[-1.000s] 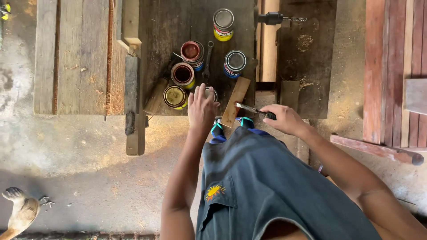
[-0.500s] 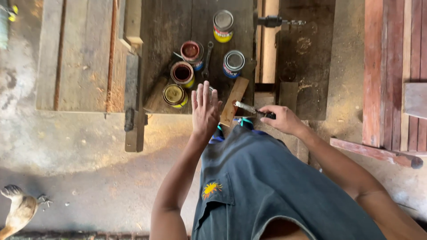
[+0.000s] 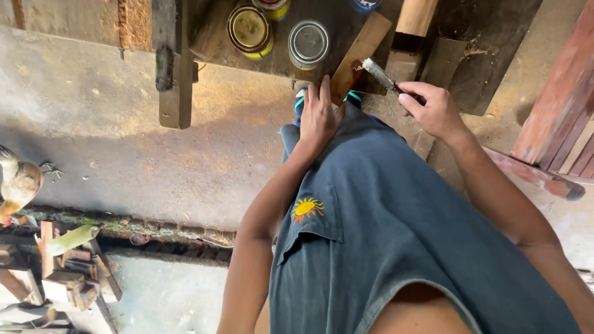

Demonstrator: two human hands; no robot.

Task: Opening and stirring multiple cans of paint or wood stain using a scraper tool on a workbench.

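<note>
My right hand [image 3: 433, 108] grips the handle of a small paintbrush [image 3: 378, 73], whose bristles point toward a slanted wooden strip [image 3: 365, 46] with a dark stain at its lower end. My left hand [image 3: 318, 114] lies flat on my knee over the blue-grey shorts [image 3: 396, 229], fingers spread, just below a closed silver tin [image 3: 308, 42]. An open tin with a yellow band [image 3: 249, 28] sits to its left on the dark wooden boards.
A dark wooden beam [image 3: 175, 68] runs down at the left of the tins. Reddish planks [image 3: 557, 117] lean at the right. A chicken [image 3: 18, 182] stands at the left edge, above wood scraps [image 3: 62, 272] in the lower left corner. Bare concrete floor [image 3: 136, 154] surrounds me.
The camera has tipped down and nearer, so most tins left the top edge. My left hand dropped from the tins onto my knee. My right hand still holds the brush.
</note>
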